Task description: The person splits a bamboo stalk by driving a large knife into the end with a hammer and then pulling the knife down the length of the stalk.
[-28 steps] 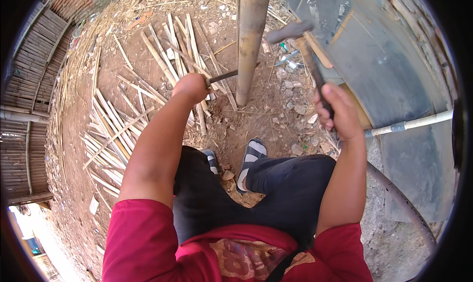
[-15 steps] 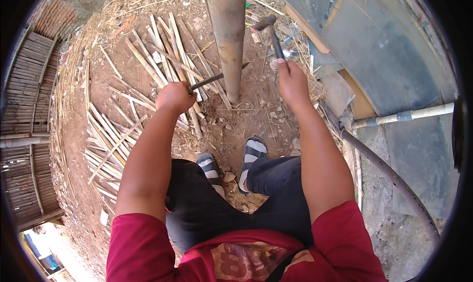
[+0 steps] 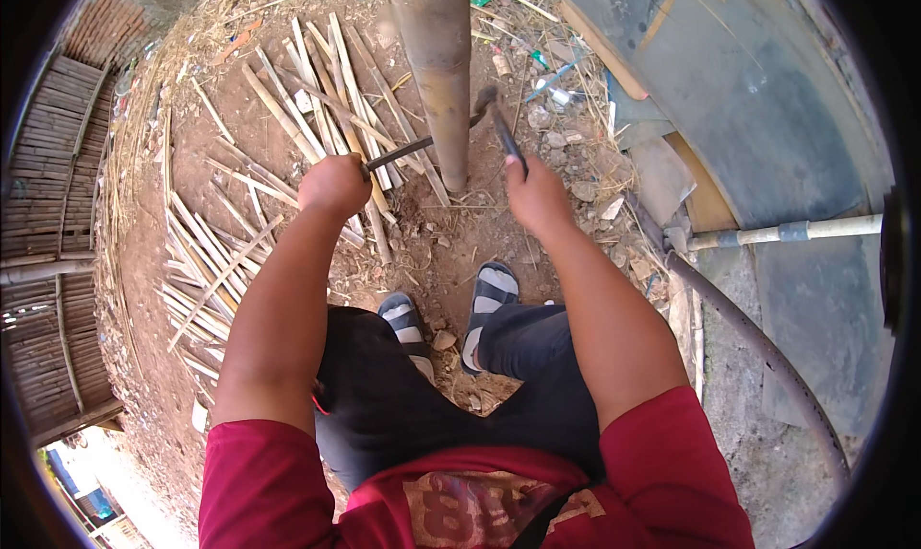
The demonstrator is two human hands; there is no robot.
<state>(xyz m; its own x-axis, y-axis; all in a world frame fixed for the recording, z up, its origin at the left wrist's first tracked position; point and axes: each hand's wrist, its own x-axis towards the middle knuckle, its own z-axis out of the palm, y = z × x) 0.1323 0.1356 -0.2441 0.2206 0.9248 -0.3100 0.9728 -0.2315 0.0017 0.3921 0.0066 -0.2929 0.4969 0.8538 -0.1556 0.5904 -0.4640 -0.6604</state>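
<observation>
Strips point(image 3: 226, 281) of split bamboo, leftmost: position?

Scattered on the brown ground point(image 3: 446, 259). Next, hands: left hand point(image 3: 334, 183) closed round the near end of a dark blade point(image 3: 403, 151) pointing right.

Blade meets what?

Low part of the upright bamboo pole point(image 3: 429, 70), ahead of the person. Whether it cuts in or passes behind: cannot tell.

Right of that?

Hammer point(image 3: 505, 132), head just beside the pole's right edge; contact with blade unclear. Right hand point(image 3: 539, 201) wrapped round its handle. Farthest right: grey sheets point(image 3: 767, 117), pale pipe point(image 3: 835, 228).
</observation>
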